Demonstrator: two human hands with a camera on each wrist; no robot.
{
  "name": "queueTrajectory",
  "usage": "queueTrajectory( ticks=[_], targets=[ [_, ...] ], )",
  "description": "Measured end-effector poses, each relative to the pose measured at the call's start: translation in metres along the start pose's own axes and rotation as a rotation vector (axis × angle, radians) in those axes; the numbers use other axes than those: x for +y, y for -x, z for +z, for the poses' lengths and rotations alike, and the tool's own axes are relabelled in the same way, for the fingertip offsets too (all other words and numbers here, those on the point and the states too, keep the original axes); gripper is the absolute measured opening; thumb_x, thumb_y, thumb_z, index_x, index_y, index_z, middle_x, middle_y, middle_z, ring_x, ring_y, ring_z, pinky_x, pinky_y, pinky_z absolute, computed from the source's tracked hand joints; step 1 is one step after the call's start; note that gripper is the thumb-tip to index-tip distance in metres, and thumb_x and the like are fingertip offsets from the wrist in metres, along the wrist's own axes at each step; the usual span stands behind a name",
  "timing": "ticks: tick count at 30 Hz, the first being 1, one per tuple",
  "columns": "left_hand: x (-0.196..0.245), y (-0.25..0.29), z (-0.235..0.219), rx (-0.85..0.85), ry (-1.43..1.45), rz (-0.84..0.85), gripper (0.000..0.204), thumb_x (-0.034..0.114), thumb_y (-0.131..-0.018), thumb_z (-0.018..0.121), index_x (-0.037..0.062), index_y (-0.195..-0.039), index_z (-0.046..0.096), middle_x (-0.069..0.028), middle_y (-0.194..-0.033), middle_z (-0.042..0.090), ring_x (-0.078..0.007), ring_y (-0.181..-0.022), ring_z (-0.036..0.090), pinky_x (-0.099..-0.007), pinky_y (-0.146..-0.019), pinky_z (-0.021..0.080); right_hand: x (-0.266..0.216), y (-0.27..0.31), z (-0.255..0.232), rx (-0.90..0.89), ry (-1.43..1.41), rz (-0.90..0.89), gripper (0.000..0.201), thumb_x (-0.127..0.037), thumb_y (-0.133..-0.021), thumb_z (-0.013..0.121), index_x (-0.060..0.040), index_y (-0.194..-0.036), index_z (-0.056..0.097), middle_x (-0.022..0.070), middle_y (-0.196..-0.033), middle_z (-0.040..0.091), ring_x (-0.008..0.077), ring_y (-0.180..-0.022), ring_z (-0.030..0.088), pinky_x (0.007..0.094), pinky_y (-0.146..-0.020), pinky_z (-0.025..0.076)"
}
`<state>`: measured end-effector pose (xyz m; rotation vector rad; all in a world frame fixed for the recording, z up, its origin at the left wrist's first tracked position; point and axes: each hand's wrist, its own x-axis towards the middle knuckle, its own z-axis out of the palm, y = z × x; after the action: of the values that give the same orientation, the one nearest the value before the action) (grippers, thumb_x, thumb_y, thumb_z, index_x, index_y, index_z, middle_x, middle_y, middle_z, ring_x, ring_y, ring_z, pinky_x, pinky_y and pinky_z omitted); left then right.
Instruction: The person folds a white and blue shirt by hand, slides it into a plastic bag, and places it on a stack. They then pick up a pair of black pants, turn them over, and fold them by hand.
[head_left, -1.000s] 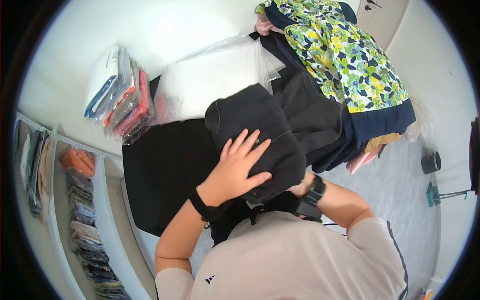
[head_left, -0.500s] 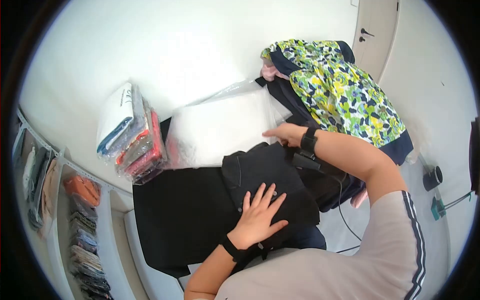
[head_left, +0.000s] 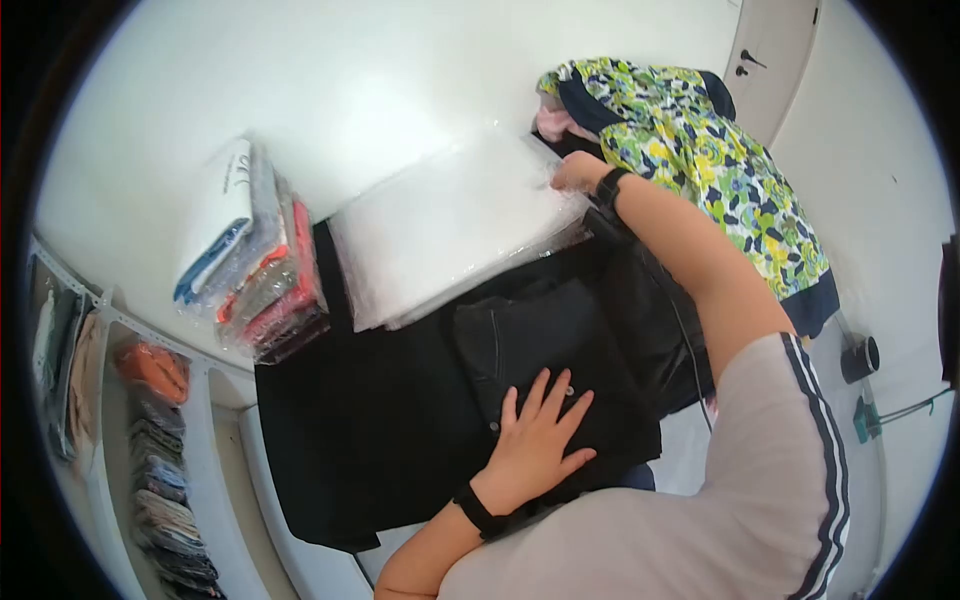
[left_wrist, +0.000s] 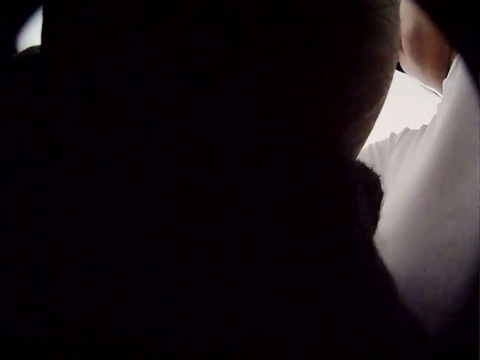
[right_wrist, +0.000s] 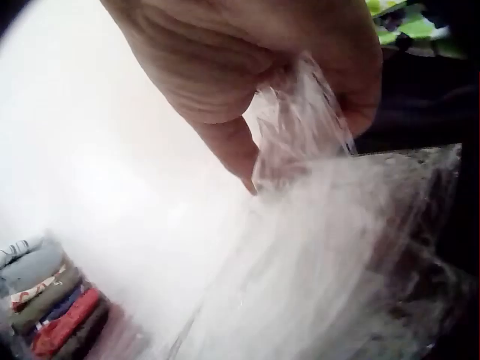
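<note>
A folded black garment (head_left: 540,340) with small buttons lies on the black-covered table, and my left hand (head_left: 535,445) rests flat on it with fingers spread. Farther back, my right hand (head_left: 580,172) pinches the right edge of a clear plastic bag (head_left: 460,210) from the whitish stack. In the right wrist view the plastic bag (right_wrist: 307,112) bunches up between thumb and fingers of the right hand (right_wrist: 247,67). The left wrist view is mostly dark, with a pale shirt (left_wrist: 427,217) at its right side.
Bagged folded clothes (head_left: 270,270) are piled at the left of the bags. Floral and navy clothing (head_left: 700,160) heaps up at the back right. Shelves (head_left: 220,440) with packed garments stand at the left. A dark cable (head_left: 690,340) hangs from the right wrist.
My right hand has gone from beside the folded garment to the plastic bags, gripping an edge and shifting the bags. My left hand stays on the garment, which now lies flatter on the table.
</note>
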<state>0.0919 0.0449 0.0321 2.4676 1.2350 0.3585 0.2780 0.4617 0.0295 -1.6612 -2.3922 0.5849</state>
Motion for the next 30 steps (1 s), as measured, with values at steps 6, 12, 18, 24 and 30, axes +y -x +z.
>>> queueTrajectory(
  ticks=[6,12,18,24,30],
  targets=[
    [0.001,-0.001,-0.001,0.012,0.046,-0.019,0.065,0.036,-0.079,0.066,0.0118,-0.135,0.042,-0.0186,-0.145,0.024,-0.0376,-0.136,0.017,-0.061,-0.104,0.016,0.002,0.068,-0.015,0.186,-0.362,0.238,0.028,-0.027,-0.079,0.066,-0.0012,-0.089,0.066,0.0082,-0.079,0.062,0.0168,-0.069,0.055,0.0314,-0.059,0.042],
    [-0.002,-0.003,-0.007,0.009,0.116,-0.028,0.057,0.034,-0.083,0.062,0.0091,-0.132,0.044,-0.0193,-0.143,0.029,-0.0364,-0.136,0.021,-0.0565,-0.107,0.013,-0.061,0.27,-0.022,-0.168,-0.78,0.098,0.041,-0.025,-0.086,0.061,-0.0039,-0.12,0.051,0.0062,-0.112,0.058,0.0122,-0.099,0.054,0.0279,-0.084,0.044],
    [-0.01,-0.025,-0.059,0.224,0.258,0.113,0.038,0.015,-0.086,0.058,0.0027,-0.122,0.053,-0.0202,-0.128,0.047,-0.0343,-0.121,0.043,-0.0384,-0.103,0.033,-0.093,0.352,0.064,0.041,-0.75,-0.139,0.061,-0.012,-0.085,0.061,-0.0019,-0.138,0.031,0.0182,-0.133,0.044,0.0239,-0.122,0.044,0.0308,-0.102,0.034],
    [-0.049,-0.125,-0.064,0.138,0.055,0.334,0.029,0.011,-0.088,0.054,0.002,-0.115,0.057,-0.0186,-0.118,0.057,-0.0337,-0.112,0.051,-0.0378,-0.096,0.04,-0.098,0.347,0.095,0.329,-0.671,-0.229,0.056,-0.011,-0.084,0.059,-0.0014,-0.135,0.036,0.0235,-0.125,0.05,0.0331,-0.118,0.048,0.0356,-0.099,0.038],
    [-0.057,-0.169,-0.033,-0.161,-0.246,0.058,0.043,0.038,-0.088,0.052,0.014,-0.123,0.053,-0.0151,-0.113,0.058,-0.0341,-0.104,0.056,-0.0451,-0.089,0.045,-0.031,0.36,0.054,0.674,-0.135,-0.09,0.04,-0.011,-0.082,0.062,-0.0062,-0.12,0.054,0.0177,-0.118,0.057,0.0348,-0.108,0.054,0.0389,-0.093,0.043]
  ],
)
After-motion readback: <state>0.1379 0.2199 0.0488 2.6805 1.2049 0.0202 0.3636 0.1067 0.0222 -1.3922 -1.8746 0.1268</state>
